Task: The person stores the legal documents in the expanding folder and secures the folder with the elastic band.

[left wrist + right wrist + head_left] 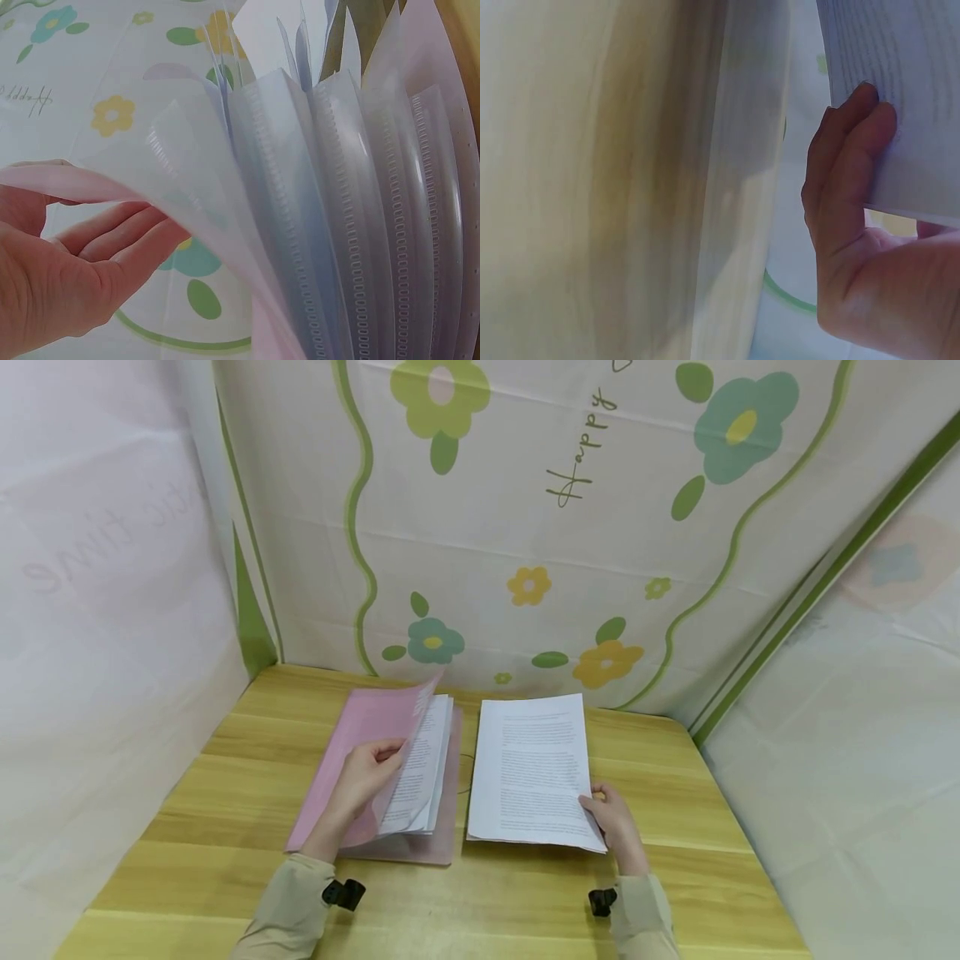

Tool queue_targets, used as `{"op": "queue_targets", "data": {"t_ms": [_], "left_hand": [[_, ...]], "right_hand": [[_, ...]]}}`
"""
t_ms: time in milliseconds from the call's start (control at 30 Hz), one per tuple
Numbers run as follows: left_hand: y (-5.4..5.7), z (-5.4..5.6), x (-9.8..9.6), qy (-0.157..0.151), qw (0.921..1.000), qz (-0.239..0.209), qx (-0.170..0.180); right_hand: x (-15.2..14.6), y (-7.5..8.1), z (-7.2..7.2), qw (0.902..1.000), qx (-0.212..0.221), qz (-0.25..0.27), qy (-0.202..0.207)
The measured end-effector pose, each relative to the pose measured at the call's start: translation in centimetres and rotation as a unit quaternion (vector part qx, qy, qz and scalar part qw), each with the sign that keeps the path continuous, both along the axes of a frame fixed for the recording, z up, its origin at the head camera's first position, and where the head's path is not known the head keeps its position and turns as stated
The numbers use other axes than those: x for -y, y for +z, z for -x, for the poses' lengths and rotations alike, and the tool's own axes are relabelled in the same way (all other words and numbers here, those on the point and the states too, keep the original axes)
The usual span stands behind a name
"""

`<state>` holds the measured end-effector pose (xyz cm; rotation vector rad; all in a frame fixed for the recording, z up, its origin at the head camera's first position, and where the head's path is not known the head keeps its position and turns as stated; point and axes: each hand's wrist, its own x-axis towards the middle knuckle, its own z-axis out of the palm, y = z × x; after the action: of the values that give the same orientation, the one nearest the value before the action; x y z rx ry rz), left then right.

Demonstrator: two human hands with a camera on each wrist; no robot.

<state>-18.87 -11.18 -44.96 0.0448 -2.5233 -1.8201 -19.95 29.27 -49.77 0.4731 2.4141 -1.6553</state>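
Note:
A pink folder (382,714) with clear pockets lies on the table, its front cover partly raised. My left hand (367,774) holds that cover by its free edge. In the left wrist view the left hand's fingers (124,236) lie against the cover, and clear sleeves (349,202) fan out beside it. Printed sheets (433,752) show inside the folder. To the right is a stack of printed paper (528,768), and my right hand (615,818) grips its lower right edge. The right wrist view shows fingertips (874,120) on the printed paper (915,165).
The wooden table (420,914) extends in front of and beside the folder and paper. A white curtain with flowers (487,527) rises at the table's back edge, and pale cloth walls (112,610) stand on both sides. Black cameras (345,894) are strapped to both wrists.

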Motion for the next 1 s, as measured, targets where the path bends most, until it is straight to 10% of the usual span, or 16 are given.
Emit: {"op": "queue_targets", "data": {"t_ms": [1000], "left_hand": [[0.5, -0.3, -0.1, 0.010, 0.9999, -0.003, 0.004]], "right_hand": [[3.4, -0.3, 1.0, 0.9994, -0.016, 0.025, 0.015]]}}
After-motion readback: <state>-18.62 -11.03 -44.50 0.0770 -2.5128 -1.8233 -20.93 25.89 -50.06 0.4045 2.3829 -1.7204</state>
